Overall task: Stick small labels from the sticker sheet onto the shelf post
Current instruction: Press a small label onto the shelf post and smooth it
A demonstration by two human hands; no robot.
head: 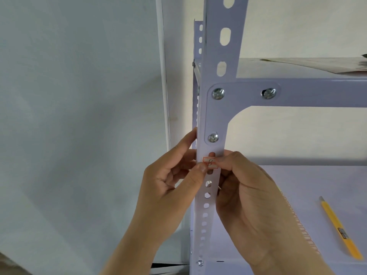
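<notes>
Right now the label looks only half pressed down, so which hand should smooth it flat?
Probably the left hand: its thumb already lies on the label on the shelf post. The right hand only pinches the label's right end.

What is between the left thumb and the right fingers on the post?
The head view shows the label, red-bordered, against the shelf post.
</notes>
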